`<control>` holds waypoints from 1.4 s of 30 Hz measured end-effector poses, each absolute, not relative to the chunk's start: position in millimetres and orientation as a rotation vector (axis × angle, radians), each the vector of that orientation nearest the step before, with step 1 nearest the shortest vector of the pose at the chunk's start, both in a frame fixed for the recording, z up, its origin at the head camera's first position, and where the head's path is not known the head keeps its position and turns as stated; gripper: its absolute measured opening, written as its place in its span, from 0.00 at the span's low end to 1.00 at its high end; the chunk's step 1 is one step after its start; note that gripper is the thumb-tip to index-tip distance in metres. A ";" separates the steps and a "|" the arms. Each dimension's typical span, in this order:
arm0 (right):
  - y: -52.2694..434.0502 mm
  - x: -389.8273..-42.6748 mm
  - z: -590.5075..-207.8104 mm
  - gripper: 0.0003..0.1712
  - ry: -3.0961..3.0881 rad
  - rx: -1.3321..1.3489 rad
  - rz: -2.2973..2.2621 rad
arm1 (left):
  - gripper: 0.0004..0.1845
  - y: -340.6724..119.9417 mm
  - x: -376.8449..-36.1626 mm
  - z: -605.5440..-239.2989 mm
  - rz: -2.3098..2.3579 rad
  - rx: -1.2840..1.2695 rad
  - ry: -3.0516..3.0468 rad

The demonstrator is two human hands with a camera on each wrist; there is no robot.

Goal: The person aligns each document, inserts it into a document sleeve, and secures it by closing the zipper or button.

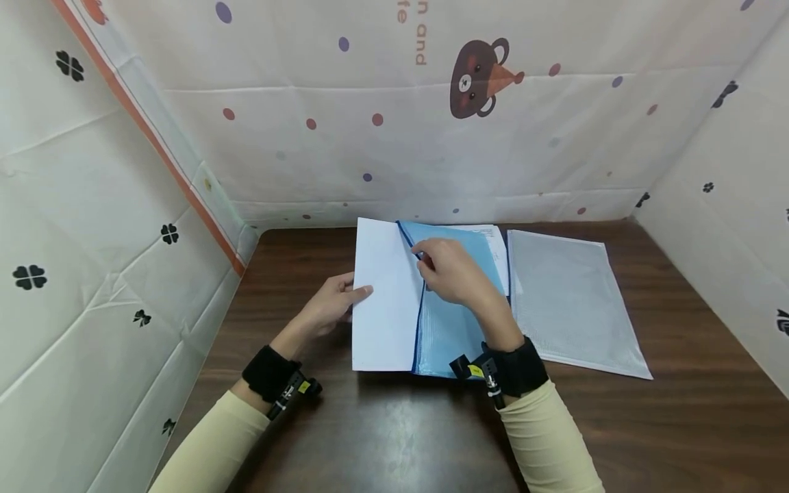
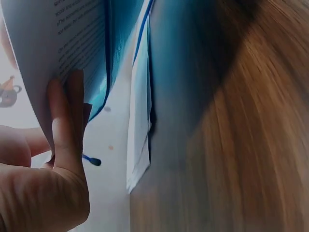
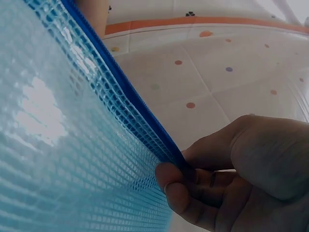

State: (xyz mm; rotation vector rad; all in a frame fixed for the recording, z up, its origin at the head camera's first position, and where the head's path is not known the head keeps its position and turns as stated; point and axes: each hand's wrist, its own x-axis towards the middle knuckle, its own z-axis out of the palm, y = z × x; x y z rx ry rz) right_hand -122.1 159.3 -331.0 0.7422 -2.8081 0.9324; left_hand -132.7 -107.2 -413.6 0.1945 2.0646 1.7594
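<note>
A blue mesh zipper pouch (image 1: 450,335) lies on the table with white paper (image 1: 385,308) partly inside its open left side. My left hand (image 1: 333,301) pinches the paper's left edge, thumb on top and fingers beneath. Printed text shows on the paper's underside in the left wrist view. My right hand (image 1: 453,270) pinches the pouch's upper layer at the dark blue zipper edge (image 3: 140,104), holding it raised. How far the paper reaches into the pouch is hidden by the blue mesh.
To the right lies a pale, translucent mesh pouch (image 1: 573,301) with a dark blue left edge. More printed paper (image 1: 498,250) shows between the two pouches. The brown wooden table (image 1: 394,431) meets patterned white cloth (image 1: 296,150) at its back and sides.
</note>
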 end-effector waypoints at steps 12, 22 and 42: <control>151.4 -118.6 -334.3 0.18 -2.801 0.767 0.911 | 0.20 -83.0 -130.2 -414.8 1.803 0.203 2.028; 148.7 -114.6 -337.3 0.19 -2.799 0.794 0.923 | 0.19 -59.6 -126.3 -421.3 1.816 0.199 2.007; 147.8 -101.7 -341.0 0.19 -2.749 0.905 0.910 | 0.20 -31.2 -118.4 -421.5 1.742 0.210 2.077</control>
